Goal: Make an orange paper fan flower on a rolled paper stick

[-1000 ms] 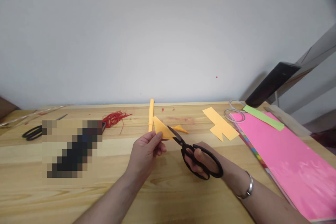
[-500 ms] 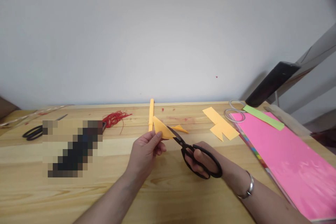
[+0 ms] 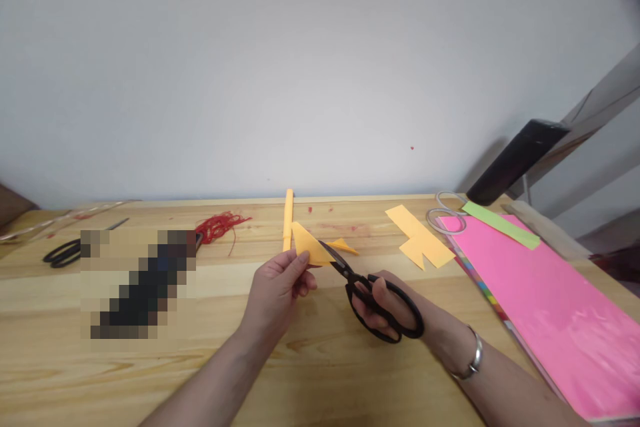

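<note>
Orange paper (image 3: 311, 244) is at ten o'clock from my right hand (image 3: 383, 297), which holds black scissors (image 3: 354, 278). My left hand (image 3: 276, 282) pinches the paper's low edge: good, since it looks light and bendy.

Orange paper (image 3: 309, 244) looks matt, the table (image 3: 345, 380) smooth wood.

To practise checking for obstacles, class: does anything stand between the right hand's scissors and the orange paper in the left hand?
Nothing visible does. The black scissors in the right hand reach the edge of the orange paper, and the left hand pinches it away from the blades.
</note>
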Demonstrator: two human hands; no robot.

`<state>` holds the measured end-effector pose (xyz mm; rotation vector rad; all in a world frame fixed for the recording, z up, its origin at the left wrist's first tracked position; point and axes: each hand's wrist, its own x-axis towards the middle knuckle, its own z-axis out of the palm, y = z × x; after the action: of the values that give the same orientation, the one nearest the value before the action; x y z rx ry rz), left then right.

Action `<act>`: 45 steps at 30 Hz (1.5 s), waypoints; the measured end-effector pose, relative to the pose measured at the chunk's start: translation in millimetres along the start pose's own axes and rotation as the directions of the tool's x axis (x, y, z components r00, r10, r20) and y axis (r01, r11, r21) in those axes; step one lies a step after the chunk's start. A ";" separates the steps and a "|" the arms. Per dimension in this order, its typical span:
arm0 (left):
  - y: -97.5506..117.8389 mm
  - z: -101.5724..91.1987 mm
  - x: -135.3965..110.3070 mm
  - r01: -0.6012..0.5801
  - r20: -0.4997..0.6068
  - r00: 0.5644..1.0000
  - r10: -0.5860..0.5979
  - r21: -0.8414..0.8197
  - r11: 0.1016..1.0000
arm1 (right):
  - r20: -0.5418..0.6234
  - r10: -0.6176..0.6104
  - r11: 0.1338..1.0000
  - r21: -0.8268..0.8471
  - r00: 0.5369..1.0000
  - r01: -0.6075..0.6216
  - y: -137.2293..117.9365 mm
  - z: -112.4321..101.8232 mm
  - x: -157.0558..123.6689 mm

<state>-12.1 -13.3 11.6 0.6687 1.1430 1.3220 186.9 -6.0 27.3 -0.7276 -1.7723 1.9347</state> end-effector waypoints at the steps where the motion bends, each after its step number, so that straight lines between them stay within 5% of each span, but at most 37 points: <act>1: -0.6 -0.3 0.4 0.002 0.004 1.000 -0.002 0.002 1.000 | 0.003 -0.010 1.000 -0.005 1.000 0.010 0.8 -0.4 -0.1; 45: -5.9 -3.7 2.6 0.005 0.039 0.999 -0.006 0.028 1.000 | -0.023 0.003 0.998 -0.055 1.000 -0.004 -3.3 0.0 2.5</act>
<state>-13.4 -12.7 4.3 0.7087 1.1324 1.2853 184.8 -4.1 30.4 -0.7693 -1.8179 1.8789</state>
